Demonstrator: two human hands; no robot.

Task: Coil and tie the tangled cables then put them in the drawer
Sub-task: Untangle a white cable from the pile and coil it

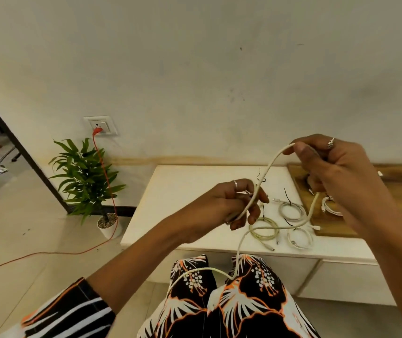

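Now the white cable [237, 254] trails across the patterned lap [231, 301], rising to the left hand [234, 203], whose fingers curl round it. Higher up, the right hand [336, 167] pinches the same cable, looped between both. Beyond, coiled cables [291, 211] lie on the white cabinet [183, 196], tied with black ties.

A home room: potted plant [86, 176], wall socket [100, 125], low cabinet [195, 191].
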